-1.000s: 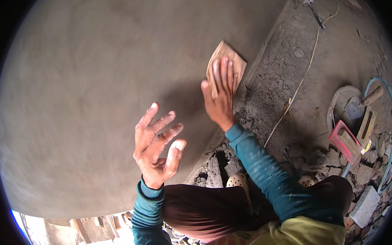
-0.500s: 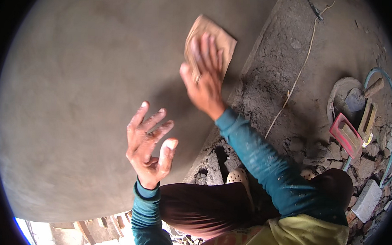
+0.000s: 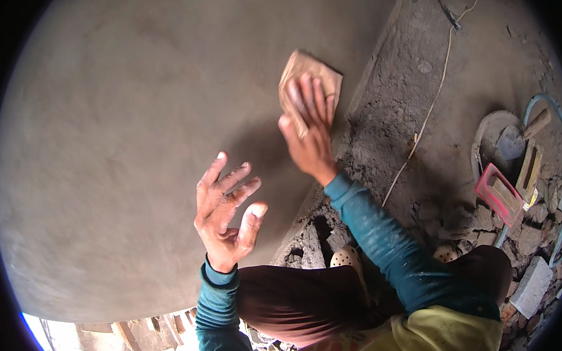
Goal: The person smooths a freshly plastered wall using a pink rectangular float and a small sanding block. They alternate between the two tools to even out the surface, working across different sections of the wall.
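- The right hand lies flat on a tan sheet, its four fingers stretched out almost side by side and its thumb spread away from them; it is laid over the sheet, not curled into a fist.
- The sheet, folded or creased, is directly under the right hand's fingers. It shows past the fingertips and along both sides of the fingers, and one lower corner comes down between thumb and fingers. Whether it is paper, cloth or something else is unclear.
- Under the sheet is a smooth grey surface, which spreads widely to the left of both hands.
- The left hand is raised in front of this surface, below and to the left of the right hand and well apart from the sheet. Its fingers are loosely bent and separated, with the thumb out to the side; the fingertips look pale and dusty.
- Just right of the right hand runs a strip of rough, crumbly ground, and farther right a thin pale cord.
- Well to the right of the right hand are a trowel in a round container, a red-framed tool and broken rubble.
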The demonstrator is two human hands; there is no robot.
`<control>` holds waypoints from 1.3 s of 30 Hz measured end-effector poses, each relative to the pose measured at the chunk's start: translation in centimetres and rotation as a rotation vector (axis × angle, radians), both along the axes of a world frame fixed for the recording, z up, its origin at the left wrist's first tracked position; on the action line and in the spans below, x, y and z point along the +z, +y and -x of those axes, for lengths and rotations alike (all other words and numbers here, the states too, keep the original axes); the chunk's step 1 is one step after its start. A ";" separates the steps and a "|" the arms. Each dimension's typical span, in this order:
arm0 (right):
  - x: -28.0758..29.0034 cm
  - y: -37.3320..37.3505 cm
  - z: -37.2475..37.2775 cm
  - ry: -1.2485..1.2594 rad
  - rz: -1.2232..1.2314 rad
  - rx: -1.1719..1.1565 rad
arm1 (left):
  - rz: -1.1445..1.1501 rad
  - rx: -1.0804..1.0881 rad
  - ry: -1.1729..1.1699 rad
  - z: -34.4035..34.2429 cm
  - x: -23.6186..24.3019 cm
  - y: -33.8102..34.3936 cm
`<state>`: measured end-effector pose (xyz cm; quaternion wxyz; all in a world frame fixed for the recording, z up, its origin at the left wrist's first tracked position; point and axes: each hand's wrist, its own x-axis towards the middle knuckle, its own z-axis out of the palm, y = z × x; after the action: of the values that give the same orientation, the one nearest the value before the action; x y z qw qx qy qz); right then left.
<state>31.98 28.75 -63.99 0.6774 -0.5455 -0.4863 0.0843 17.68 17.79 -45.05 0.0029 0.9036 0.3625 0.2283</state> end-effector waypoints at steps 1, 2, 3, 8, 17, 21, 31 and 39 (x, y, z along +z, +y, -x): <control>0.9 1.3 -1.1 0.107 -0.065 0.016 | -0.017 0.022 -0.003 0.1 0.4 -0.1; 2.4 2.0 -2.5 0.144 -0.043 0.016 | -0.010 0.046 -0.024 0.4 0.0 -0.1; 4.6 2.7 -3.5 0.192 -0.043 0.005 | -0.024 0.058 -0.033 0.2 0.3 0.0; 0.2 -1.0 3.0 -0.034 -0.026 0.041 | 0.010 0.027 0.054 0.5 -0.2 -0.2; 2.1 -0.7 1.6 -0.051 -0.036 0.025 | 0.003 0.018 0.046 0.2 0.3 -0.6; -1.1 1.9 -1.7 0.091 0.005 -0.047 | 0.018 0.009 0.017 0.2 0.3 -0.6; -4.3 1.4 -0.6 0.003 0.063 -0.041 | 0.067 -0.010 0.072 -0.2 -0.5 0.3; -0.2 6.0 -6.4 -0.086 0.012 -0.033 | 0.112 0.008 0.063 1.2 -0.2 -0.4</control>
<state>38.43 34.74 -64.16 0.6539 -0.5605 -0.5055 0.0522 16.43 17.43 -45.20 0.0412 0.9073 0.3781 0.1793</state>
